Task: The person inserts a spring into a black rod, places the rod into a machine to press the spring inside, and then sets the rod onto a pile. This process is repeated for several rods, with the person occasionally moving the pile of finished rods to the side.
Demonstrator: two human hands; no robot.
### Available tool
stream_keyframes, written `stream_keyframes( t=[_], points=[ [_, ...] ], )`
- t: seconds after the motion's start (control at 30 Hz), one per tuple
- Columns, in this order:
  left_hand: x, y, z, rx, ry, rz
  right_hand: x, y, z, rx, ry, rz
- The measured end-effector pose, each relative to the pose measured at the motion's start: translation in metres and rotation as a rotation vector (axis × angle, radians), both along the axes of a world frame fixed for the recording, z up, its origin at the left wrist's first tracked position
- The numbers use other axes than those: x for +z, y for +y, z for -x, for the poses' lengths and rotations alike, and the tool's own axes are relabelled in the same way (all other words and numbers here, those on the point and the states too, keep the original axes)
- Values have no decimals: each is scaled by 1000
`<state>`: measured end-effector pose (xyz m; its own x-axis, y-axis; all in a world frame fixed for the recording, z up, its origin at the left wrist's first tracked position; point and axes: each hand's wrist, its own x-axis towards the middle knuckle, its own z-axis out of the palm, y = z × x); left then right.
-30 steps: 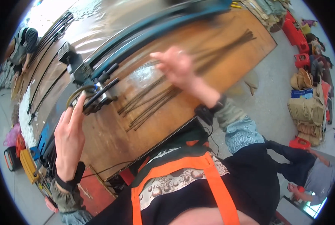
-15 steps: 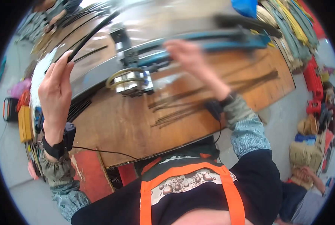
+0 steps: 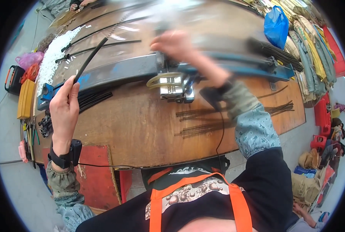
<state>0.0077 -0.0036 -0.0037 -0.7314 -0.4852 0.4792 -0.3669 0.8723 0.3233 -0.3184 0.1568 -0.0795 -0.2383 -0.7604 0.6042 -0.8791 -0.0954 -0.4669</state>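
My left hand [image 3: 65, 106], on the left over the bench, pinches a black tube [image 3: 90, 61] between thumb and fingers. The tube slants up and away, and a thin coil spring [image 3: 120, 23] sticks out of its far end. My right hand [image 3: 175, 44] is smeared by motion, so its fingers and anything in them cannot be made out. It hovers just beyond a silver metal block [image 3: 170, 88] with yellowish hoses. That block sits on the near side of a long blue-grey metal rail [image 3: 122, 71] running across the bench.
Several long coil springs [image 3: 203, 129] lie on the wooden bench [image 3: 130, 135] at right. Black tubes [image 3: 91, 103] lie near the rail's left end, beside small white pieces [image 3: 60, 48]. A blue bag [image 3: 276, 27] stands at far right. Another person's hands [image 3: 78, 4] show at far left.
My right hand has moved left along the rail to beyond the silver block. My left hand still holds the tube, and the spring at its far end now shows. The whole view has shifted.
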Motion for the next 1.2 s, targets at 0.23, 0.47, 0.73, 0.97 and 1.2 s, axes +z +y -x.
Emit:
stream_keyframes(
  t=[0.23, 0.47, 0.73, 0.97, 1.2],
  points=[
    [-10, -16, 20, -78, 40, 90, 3, -13, -8, -110, 445, -301],
    [-25, -27, 46, -200, -58, 207, -8, 123, 54, -301, 597, 38],
    [-74, 16, 161, -558, -4, 208, -8, 205, 77, -472, 454, -126],
    [-64, 21, 165, -489, -39, 48, -21, 199, 82, -485, 339, -107],
    [-78, 16, 165, -481, 72, 10, -25, 193, 79, -470, 339, -84]
  ],
)
